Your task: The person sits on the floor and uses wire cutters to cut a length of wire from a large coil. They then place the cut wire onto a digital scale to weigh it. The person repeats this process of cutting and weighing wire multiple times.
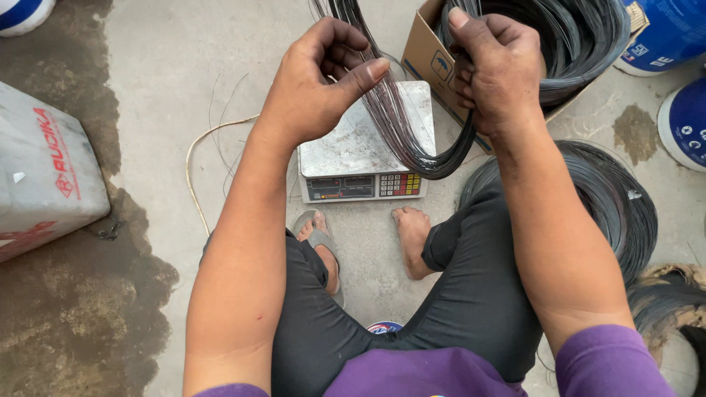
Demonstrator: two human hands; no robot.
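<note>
Bare concrete floor with damp patches all round. Both hands are up holding a bundle of thin dark wire loops point(412, 140): the left hand point(316, 81) pinches the strands between thumb and fingers, the right hand point(496, 70) is closed tight around the other side. Bundle sags between them, its top cut off by the frame. Straight below sits a small metal-topped digital scale point(364, 158). Behind the right hand, a cardboard box point(426, 55) with more wire; another big dark wire coil point(610, 198) lies beside that forearm.
</note>
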